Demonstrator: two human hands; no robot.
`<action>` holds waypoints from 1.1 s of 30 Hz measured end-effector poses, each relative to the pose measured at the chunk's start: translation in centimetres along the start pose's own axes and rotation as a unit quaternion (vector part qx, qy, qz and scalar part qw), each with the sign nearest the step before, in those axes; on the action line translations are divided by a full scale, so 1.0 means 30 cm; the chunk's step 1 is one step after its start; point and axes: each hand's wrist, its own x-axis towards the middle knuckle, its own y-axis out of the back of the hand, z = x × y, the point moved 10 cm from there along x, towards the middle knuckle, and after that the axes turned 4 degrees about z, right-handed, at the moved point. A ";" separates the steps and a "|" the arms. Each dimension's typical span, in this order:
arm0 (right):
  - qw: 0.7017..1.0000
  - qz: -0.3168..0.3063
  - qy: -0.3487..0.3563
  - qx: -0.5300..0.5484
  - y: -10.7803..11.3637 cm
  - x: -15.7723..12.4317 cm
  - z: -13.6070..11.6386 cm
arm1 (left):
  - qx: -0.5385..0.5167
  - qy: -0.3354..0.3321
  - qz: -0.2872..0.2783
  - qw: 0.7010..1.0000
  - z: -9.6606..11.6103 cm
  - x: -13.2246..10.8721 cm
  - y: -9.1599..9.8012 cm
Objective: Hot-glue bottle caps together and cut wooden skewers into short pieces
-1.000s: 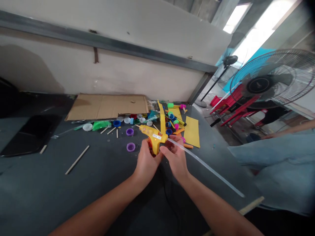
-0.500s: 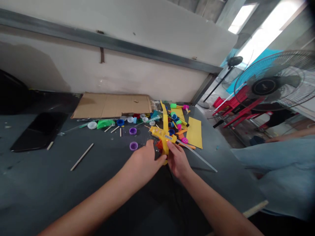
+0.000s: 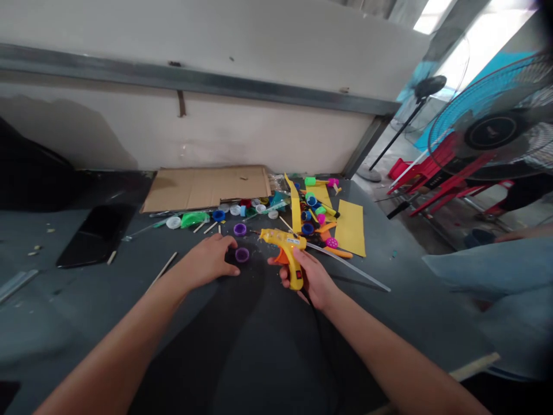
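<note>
My right hand (image 3: pixel 311 278) grips the handle of a yellow hot glue gun (image 3: pixel 283 241), whose nozzle points left over the table. A long clear glue stick (image 3: pixel 345 268) runs from the rear of the gun toward the lower right. A dark cord trails down from the handle. My left hand (image 3: pixel 207 262) rests open on the dark table top (image 3: pixel 129 305), holding nothing. Its fingertips lie just left of a purple bottle cap (image 3: pixel 242 255), and a second purple cap (image 3: pixel 239 229) sits a little farther up.
Beyond the gun lie a cardboard sheet (image 3: pixel 205 188), yellow paper strips (image 3: pixel 349 229), and several coloured caps and foam pieces. Wooden sticks (image 3: pixel 163 271) and a black flat slab (image 3: pixel 97 236) lie to the left. A fan (image 3: pixel 492 129) and red chairs (image 3: pixel 436 167) stand beyond the right edge.
My left hand has let go of the glue gun and moved left onto the table. My right hand keeps the gun, and less of the glue stick now shows behind it.
</note>
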 end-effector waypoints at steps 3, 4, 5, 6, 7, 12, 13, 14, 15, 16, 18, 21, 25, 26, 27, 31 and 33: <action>0.999 -0.040 -0.024 0.008 -0.009 0.003 0.017 | 0.006 -0.006 0.074 0.997 0.013 -0.006 -0.004; 0.998 -0.049 -0.030 0.012 -0.008 0.002 0.020 | 0.005 -0.007 0.092 0.996 0.016 -0.009 -0.003; 0.998 -0.054 -0.034 0.014 -0.006 0.002 0.020 | 0.002 -0.007 0.107 0.994 0.018 -0.011 -0.001; 0.998 -0.056 -0.036 0.012 -0.003 0.001 0.019 | -0.001 -0.005 0.118 0.993 0.020 -0.014 0.001; 0.998 -0.056 -0.035 0.006 0.001 0.001 0.016 | -0.004 -0.003 0.128 0.992 0.022 -0.017 0.004; 0.994 -0.038 0.010 -0.104 0.012 -0.002 -0.025 | -0.049 0.022 0.156 0.986 0.032 -0.030 0.019; 0.990 -0.031 0.023 -0.136 0.015 -0.003 -0.035 | -0.062 0.025 0.166 0.984 0.036 -0.034 0.024; 0.985 -0.025 0.033 -0.169 0.017 -0.005 -0.043 | -0.074 0.028 0.175 0.981 0.041 -0.037 0.028; 0.978 -0.020 0.041 -0.202 0.018 -0.007 -0.049 | -0.084 0.030 0.183 0.979 0.046 -0.039 0.030; 0.971 -0.017 0.047 -0.234 0.018 -0.010 -0.053 | -0.094 0.035 0.190 0.977 0.048 -0.042 0.030; 0.955 -0.003 0.061 -0.291 0.023 -0.018 -0.062 | -0.110 0.048 0.200 0.972 0.049 -0.047 0.027; 0.935 0.022 0.093 -0.341 0.027 -0.031 -0.080 | -0.127 0.057 0.218 0.966 0.050 -0.058 0.031; 0.944 0.016 0.091 -0.315 0.028 -0.033 -0.068 | -0.150 0.052 0.232 0.960 0.059 -0.069 0.042; 0.950 0.021 0.086 -0.299 0.035 -0.030 -0.063 | -0.156 0.052 0.235 0.958 0.060 -0.070 0.044; 0.955 0.028 0.081 -0.283 0.044 -0.027 -0.059 | -0.161 0.051 0.238 0.956 0.062 -0.072 0.047; 0.957 0.050 0.082 -0.273 0.064 -0.017 -0.049 | -0.178 0.044 0.253 0.950 0.072 -0.076 0.055; 0.951 0.051 0.091 -0.291 0.059 -0.017 -0.051 | -0.183 0.040 0.252 0.949 0.076 -0.076 0.054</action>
